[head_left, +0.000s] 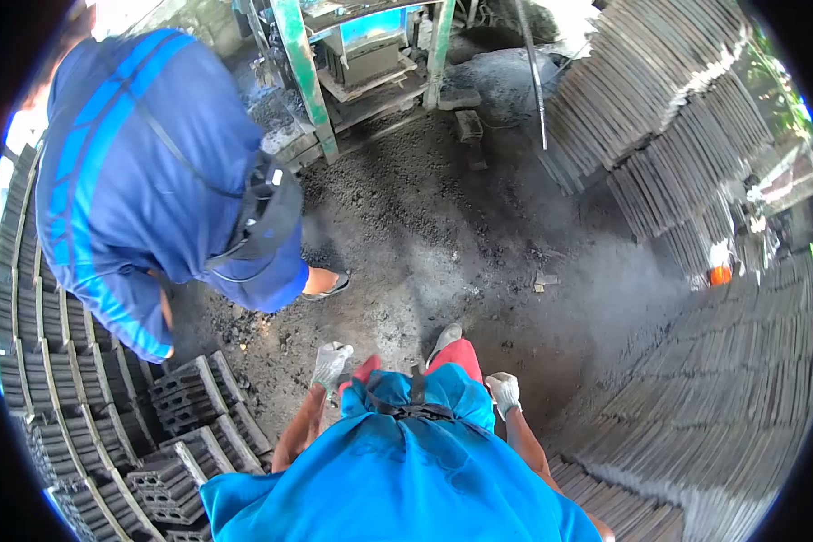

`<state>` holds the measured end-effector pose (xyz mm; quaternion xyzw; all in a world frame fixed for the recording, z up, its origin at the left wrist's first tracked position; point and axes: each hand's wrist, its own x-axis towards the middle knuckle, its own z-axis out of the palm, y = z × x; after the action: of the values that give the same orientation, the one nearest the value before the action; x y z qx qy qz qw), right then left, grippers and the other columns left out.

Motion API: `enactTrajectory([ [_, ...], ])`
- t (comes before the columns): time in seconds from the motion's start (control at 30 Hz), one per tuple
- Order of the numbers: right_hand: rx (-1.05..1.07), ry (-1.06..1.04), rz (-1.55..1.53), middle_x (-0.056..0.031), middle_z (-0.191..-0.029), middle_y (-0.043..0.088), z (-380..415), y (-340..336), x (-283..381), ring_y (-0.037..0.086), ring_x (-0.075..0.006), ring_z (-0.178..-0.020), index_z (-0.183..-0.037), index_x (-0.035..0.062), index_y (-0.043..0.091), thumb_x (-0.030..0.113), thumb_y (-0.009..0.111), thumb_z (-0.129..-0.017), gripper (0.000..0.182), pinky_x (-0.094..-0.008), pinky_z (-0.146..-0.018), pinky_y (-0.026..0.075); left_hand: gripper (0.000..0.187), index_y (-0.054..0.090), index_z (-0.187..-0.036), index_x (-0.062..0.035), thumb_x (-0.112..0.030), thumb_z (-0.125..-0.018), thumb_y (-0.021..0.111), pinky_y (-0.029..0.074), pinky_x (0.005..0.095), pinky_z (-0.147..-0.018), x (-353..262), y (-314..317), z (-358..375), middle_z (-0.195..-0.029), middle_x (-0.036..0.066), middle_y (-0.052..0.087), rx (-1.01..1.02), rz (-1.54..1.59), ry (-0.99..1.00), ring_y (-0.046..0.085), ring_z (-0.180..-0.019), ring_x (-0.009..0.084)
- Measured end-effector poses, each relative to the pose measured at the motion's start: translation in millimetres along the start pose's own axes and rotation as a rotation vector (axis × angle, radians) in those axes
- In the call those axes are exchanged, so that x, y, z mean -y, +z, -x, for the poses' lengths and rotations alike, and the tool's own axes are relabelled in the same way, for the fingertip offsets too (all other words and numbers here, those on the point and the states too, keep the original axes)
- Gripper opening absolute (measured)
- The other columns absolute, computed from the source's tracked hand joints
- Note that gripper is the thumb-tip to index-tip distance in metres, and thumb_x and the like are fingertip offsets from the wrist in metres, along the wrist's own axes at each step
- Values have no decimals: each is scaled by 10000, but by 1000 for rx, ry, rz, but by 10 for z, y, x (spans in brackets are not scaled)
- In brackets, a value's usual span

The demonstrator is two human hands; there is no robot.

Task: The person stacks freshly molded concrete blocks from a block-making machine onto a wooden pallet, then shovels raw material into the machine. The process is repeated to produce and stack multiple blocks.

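My left hand (331,362), in a pale work glove, hangs beside my left thigh with its fingers curled in. Nothing shows in its grip. On the other side, my right hand (503,392) is closed in a similar glove near my right hip, also with no object visible in it. Both hands are apart from the blocks around me. Nearest to the left one is a stack of grey hollow concrete blocks (182,397) at the lower left, with wooden slats between layers.
A person in a blue shirt (167,154) bends over the stacks on the left. Ahead stands a green-framed machine (303,77). Tall piles of thin grey boards (646,68) rise at right, with more boards (696,388) below. Dark rubble covers the floor (406,190).
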<state>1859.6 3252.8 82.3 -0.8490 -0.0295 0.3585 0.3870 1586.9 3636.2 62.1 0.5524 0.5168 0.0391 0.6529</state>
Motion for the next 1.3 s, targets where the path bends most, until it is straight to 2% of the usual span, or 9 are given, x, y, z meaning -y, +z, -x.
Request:
enactTrajectory([
  [0.13,51,346,-316,-136,-750,669,-727,-646,380,645,-234,-568,-910,-22,682,103,645,-797,173,-353,-537,558,151,624,-848,-51,-194,-852,670,538,346,-499,-503,391,151,-713,59,625,-166,191,-262,614,-561,199],
  [0.43,210,99,-189,-65,-768,644,-3136,-813,2189,628,-164,-597,-958,24,645,122,664,-862,138,-322,-542,562,187,626,-892,-25,-172,-822,718,557,392,-524,-639,1082,-621,-742,119,659,-263,374,-527,641,-586,251],
  [0.63,234,95,-43,-75,-765,655,-4449,-453,3328,632,-165,-591,-995,26,635,133,690,-866,176,-322,-526,551,155,644,-921,-82,-225,-865,661,561,428,-600,-1632,1052,-2796,-826,117,671,-211,400,-377,665,-691,264],
  [0.77,238,206,30,-93,-795,663,-5374,-313,3473,658,-205,-619,-972,24,655,148,676,-842,181,-357,-563,591,132,603,-869,-109,-220,-854,672,434,268,-487,-2938,913,-4103,-698,-1,566,-219,446,-258,535,-567,101],
  [0.97,230,201,113,-90,-754,647,-6973,-8,4094,667,-244,-638,-872,45,651,183,614,-852,145,-394,-507,568,260,602,-897,-90,-322,-879,720,478,265,-515,-4258,479,-6139,-716,-5,591,-297,525,-22,553,-563,102],
  [1.1,287,-60,-46,-21,-615,517,-8555,560,5255,502,-133,-476,-693,79,550,151,598,-862,190,-311,-391,349,273,599,-932,-64,-308,-884,712,413,242,-468,-4705,258,-7700,-673,-18,538,-298,641,155,492,-536,68],
  [1.2,227,-198,-228,64,-671,429,-9756,1195,6456,423,-94,-508,-816,154,533,229,549,-963,166,-308,-445,353,395,629,-872,-25,-417,-860,675,456,311,-562,-5090,103,-8860,-666,9,544,-589,403,199,545,-609,148],
  [1.27,278,-608,-137,23,-694,529,-11324,1602,6908,511,-88,-640,-828,88,594,286,537,-969,249,-302,-540,378,489,655,-860,22,-466,-845,629,475,350,-658,-5260,-108,-9694,-716,79,611,-763,237,338,597,-690,206],
  [1.3,132,-671,257,-99,-764,640,-11138,1766,7527,599,-196,-735,-874,13,645,332,559,-965,342,-342,-626,437,531,668,-869,46,-480,-840,605,479,363,-708,-5440,-180,-9944,-753,126,651,-872,190,384,619,-733,231],
])
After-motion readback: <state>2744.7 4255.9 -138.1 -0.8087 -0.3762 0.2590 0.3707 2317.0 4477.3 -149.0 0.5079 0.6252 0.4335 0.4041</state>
